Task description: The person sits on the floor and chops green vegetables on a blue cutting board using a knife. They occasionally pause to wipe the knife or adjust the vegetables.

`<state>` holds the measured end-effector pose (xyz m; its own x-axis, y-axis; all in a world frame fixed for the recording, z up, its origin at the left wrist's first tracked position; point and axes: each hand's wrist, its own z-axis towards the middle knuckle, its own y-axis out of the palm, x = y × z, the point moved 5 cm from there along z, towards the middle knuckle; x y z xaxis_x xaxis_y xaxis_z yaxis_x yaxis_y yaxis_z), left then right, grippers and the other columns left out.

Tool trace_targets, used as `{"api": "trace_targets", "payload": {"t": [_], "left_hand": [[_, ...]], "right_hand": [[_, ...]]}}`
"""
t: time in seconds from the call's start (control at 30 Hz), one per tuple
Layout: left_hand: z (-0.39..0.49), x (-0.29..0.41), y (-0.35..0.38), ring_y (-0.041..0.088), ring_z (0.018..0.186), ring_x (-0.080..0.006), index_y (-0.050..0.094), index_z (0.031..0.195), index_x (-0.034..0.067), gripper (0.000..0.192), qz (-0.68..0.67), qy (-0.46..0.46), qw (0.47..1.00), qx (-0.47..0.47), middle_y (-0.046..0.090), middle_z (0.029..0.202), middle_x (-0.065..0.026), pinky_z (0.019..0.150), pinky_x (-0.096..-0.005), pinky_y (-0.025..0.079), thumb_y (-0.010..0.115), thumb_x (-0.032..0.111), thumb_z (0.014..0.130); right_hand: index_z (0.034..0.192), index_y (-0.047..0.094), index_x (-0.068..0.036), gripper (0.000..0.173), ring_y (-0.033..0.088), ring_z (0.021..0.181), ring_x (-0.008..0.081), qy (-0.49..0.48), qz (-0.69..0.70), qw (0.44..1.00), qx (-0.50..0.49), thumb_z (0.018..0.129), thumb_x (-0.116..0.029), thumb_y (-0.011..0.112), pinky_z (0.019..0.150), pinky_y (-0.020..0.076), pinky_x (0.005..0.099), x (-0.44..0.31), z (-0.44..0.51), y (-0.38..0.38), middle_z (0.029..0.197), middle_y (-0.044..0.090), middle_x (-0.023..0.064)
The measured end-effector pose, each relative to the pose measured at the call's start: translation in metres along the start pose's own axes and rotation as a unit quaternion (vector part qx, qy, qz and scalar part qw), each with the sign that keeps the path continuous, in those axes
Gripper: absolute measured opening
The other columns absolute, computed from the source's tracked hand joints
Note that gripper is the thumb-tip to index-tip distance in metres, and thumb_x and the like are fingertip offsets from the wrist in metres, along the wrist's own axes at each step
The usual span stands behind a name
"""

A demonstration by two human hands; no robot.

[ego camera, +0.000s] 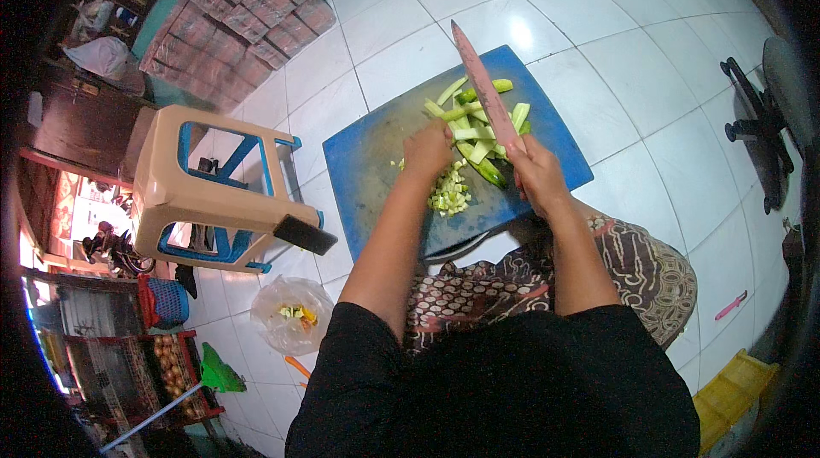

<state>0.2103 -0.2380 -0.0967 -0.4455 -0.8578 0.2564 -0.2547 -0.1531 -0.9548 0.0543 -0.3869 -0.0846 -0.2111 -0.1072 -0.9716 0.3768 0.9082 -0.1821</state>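
Observation:
A large kitchen knife (480, 83) is in my right hand (538, 173), its long stained blade raised over a pile of cucumber strips (475, 133) and pointing away from me. My left hand (428, 149), fingers curled, is at the left edge of that pile; whether a strip is inside the fingers is hidden. Beside my left wrist lie small diced cucumber pieces (450, 192). A green-skinned length of cucumber (488, 171) rests at the pile's near side. All of it is on a worn blue cutting board (362, 144) low over the white tiled floor.
A beige and blue plastic stool (211, 195) stands at left, with a dark phone (305, 235) on its edge. Below it sits a clear plastic bag (291, 314) with scraps. A pink-handled peeler (730, 307) lies on the right floor. Wrapped bundles (240, 22) are stacked at upper left.

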Motion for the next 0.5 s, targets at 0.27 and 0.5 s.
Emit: {"api": "trace_targets", "payload": {"t": [0.27, 0.5], "left_hand": [[-0.031, -0.039, -0.030, 0.058, 0.077, -0.0114, 0.059, 0.105, 0.006, 0.033, -0.493, 0.007, 0.850, 0.186, 0.061, 0.083, -0.0022, 0.067, -0.0262, 0.047, 0.061, -0.004, 0.074], [-0.137, -0.102, 0.019, 0.057, 0.076, -0.0115, 0.059, 0.106, 0.004, 0.027, -0.447, -0.150, 0.881, 0.048, 0.062, 0.084, -0.0032, 0.070, -0.0235, 0.046, 0.060, -0.002, 0.080]], "right_hand": [[0.088, 0.054, -0.002, 0.044, 0.059, 0.065, 0.0348, -0.017, -0.066, 0.998, -0.020, 0.090, -0.045, 0.050, 0.059, 0.0431, 0.0422, 0.001, 0.000, 0.010, 0.069, 0.058, 0.0206], [0.092, 0.055, -0.002, 0.044, 0.059, 0.076, 0.0431, -0.081, -0.188, 0.970, -0.133, 0.089, -0.046, 0.049, 0.066, 0.0440, 0.0463, -0.014, -0.021, 0.045, 0.079, 0.061, 0.0242]]}}
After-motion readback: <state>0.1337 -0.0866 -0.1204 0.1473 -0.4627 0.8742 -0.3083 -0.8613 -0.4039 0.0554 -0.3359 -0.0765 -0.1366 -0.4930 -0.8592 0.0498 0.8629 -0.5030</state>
